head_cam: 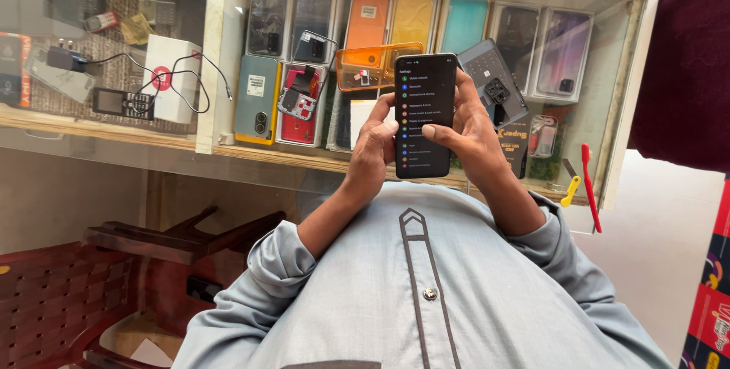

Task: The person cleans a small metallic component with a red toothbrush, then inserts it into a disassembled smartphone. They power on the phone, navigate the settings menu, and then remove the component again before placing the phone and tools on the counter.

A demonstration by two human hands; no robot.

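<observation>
Here, above a glass display case (pixel 228 72) of phone covers, both hands grip a black smartphone (pixel 424 114): left hand (pixel 372 148) curled around its edge, right hand (pixel 471 129) cupping it, thumb pressed on the lit menu. Seemingly mid-scroll; the next tap calls for careful thumb aim.

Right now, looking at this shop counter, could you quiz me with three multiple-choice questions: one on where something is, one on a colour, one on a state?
1. Where is the smartphone?
A. flat on the counter
B. held in both hands above the glass display case
C. on the chair

2. What colour is the tool at the case's right end?
A. red
B. blue
C. white

3. What state is the phone's screen in?
A. off
B. cracked and blank
C. lit, showing a dark list menu

Answers: 1 B, the left hand and right hand grip its sides. 2 A, its handle is plainly red. 3 C, rows with small icons show.
</observation>
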